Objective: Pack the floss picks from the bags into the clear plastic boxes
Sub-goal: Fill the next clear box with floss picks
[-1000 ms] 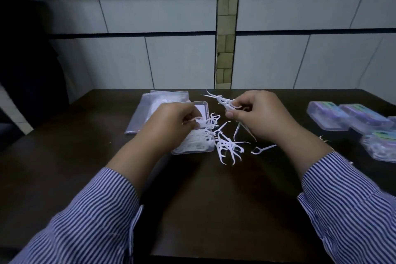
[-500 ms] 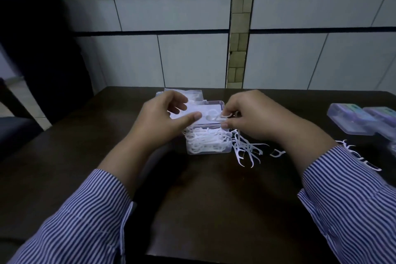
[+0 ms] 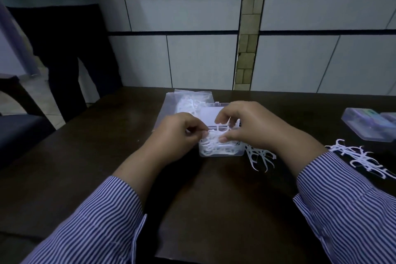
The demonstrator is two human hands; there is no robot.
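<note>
Both hands, left hand (image 3: pixel 177 133) and right hand (image 3: pixel 246 126), pinch floss picks (image 3: pixel 214 135) with curled fingers, settling them into the open clear box (image 3: pixel 220 152); next, gathering the loose picks (image 3: pixel 260 156) at its right.

A dim room in a home or small workshop, by the look of it: a dark wooden desk (image 3: pixel 214 210) pushed against a tiled wall (image 3: pixel 201 60), with a chair (image 3: pixel 19 126) at the left.

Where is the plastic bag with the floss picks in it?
In the head view, the bag lies flat on the dark table, just behind the open clear box, left of centre.
</note>
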